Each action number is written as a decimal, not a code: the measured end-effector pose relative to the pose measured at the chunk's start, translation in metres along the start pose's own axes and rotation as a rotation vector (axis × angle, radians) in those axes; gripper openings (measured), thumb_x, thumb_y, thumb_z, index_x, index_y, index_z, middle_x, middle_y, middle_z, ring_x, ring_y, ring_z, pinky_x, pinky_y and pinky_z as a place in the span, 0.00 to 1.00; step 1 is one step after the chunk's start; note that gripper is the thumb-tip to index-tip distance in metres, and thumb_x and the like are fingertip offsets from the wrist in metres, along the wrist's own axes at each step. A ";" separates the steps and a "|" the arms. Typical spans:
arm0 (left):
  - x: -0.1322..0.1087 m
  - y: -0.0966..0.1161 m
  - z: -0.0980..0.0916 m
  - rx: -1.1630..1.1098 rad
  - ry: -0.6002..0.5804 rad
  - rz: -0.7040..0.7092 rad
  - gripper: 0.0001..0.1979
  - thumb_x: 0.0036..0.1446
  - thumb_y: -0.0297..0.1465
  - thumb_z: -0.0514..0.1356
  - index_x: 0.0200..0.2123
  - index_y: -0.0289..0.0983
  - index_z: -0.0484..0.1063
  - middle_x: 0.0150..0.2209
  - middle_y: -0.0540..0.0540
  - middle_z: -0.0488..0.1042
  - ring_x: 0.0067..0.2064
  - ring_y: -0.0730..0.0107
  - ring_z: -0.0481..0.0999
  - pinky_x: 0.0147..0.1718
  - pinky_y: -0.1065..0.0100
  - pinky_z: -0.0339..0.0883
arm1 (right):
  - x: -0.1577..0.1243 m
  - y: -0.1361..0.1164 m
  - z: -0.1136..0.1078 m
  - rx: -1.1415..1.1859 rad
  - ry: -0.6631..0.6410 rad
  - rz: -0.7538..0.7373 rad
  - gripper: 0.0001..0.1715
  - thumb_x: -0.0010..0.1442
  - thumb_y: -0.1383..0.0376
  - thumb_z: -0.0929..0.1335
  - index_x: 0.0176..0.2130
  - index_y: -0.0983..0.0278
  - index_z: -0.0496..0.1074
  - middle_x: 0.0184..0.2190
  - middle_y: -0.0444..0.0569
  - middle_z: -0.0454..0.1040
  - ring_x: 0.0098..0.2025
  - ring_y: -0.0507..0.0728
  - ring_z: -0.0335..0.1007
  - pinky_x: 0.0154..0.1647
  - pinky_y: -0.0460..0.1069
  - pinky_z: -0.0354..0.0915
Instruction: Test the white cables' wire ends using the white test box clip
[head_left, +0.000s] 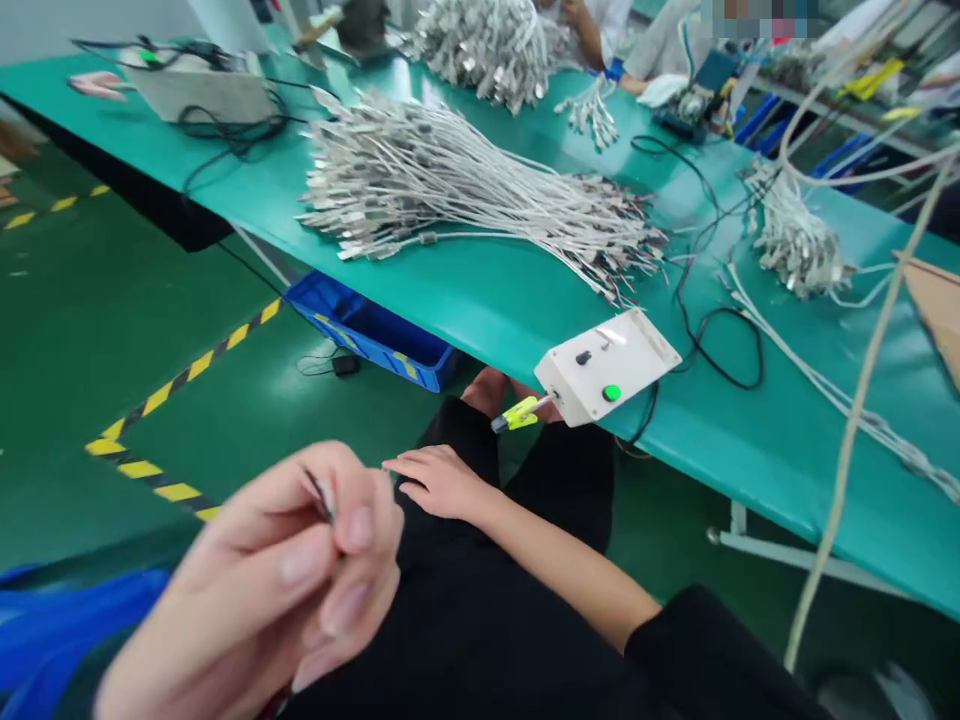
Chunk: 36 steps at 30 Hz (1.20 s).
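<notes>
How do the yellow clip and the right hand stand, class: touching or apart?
Apart: the head view shows the yellow clip on the white box clear of the right hand, with dark clothing showing between them.

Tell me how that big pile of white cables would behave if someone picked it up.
The pile of white cables would likely droop and spill apart, since they curve loosely on the green table and nothing visibly binds them. The metal-looking plugs may make that end feel heavier.
</notes>
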<state>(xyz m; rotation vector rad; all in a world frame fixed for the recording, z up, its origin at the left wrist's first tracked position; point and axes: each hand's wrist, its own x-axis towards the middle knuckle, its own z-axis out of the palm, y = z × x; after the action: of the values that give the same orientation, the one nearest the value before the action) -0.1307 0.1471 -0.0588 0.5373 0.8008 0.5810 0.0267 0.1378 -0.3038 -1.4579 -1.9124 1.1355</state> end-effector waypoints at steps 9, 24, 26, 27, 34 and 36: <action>0.049 -0.107 0.000 0.128 -0.383 -0.411 0.15 0.72 0.44 0.63 0.39 0.39 0.70 0.21 0.56 0.64 0.16 0.85 0.52 0.14 0.82 0.50 | -0.100 -0.011 -0.037 0.247 0.338 0.217 0.14 0.71 0.64 0.67 0.49 0.58 0.83 0.45 0.47 0.85 0.46 0.56 0.81 0.53 0.51 0.73; 0.085 -0.100 0.032 0.224 -0.107 0.051 0.11 0.71 0.35 0.65 0.38 0.36 0.70 0.26 0.52 0.76 0.24 0.81 0.67 0.23 0.78 0.58 | -0.128 -0.067 -0.103 0.844 0.744 0.389 0.06 0.66 0.60 0.75 0.44 0.57 0.82 0.35 0.48 0.81 0.31 0.54 0.77 0.29 0.47 0.73; 0.087 -0.100 0.032 0.191 -0.088 0.065 0.11 0.70 0.35 0.67 0.38 0.36 0.71 0.26 0.53 0.75 0.25 0.80 0.67 0.23 0.77 0.59 | -0.122 -0.066 -0.107 0.869 0.731 0.382 0.03 0.66 0.61 0.75 0.42 0.57 0.81 0.33 0.47 0.81 0.31 0.53 0.75 0.29 0.47 0.73; 0.087 -0.100 0.032 0.173 -0.075 0.067 0.12 0.68 0.36 0.68 0.38 0.36 0.71 0.26 0.53 0.74 0.25 0.80 0.68 0.23 0.77 0.59 | -0.119 -0.066 -0.108 0.881 0.725 0.377 0.02 0.65 0.62 0.75 0.41 0.57 0.81 0.32 0.46 0.80 0.30 0.53 0.74 0.29 0.46 0.72; 0.092 -0.104 0.028 0.106 -0.012 0.097 0.13 0.65 0.36 0.72 0.39 0.35 0.73 0.27 0.55 0.71 0.24 0.82 0.66 0.22 0.77 0.60 | -0.105 -0.068 -0.108 1.092 0.784 0.342 0.07 0.58 0.67 0.78 0.35 0.57 0.80 0.30 0.42 0.77 0.31 0.50 0.73 0.33 0.45 0.72; 0.092 -0.104 0.028 0.116 -0.007 0.107 0.12 0.63 0.35 0.73 0.39 0.35 0.74 0.27 0.54 0.72 0.25 0.82 0.66 0.23 0.78 0.61 | -0.102 -0.068 -0.105 1.146 0.802 0.314 0.06 0.58 0.67 0.78 0.35 0.58 0.80 0.28 0.41 0.76 0.29 0.50 0.71 0.31 0.44 0.71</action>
<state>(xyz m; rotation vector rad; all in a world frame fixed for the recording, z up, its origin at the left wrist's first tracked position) -0.0285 0.1269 -0.1554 0.6913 0.8060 0.6332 0.1038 0.0700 -0.1796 -1.1985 -0.3270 1.1736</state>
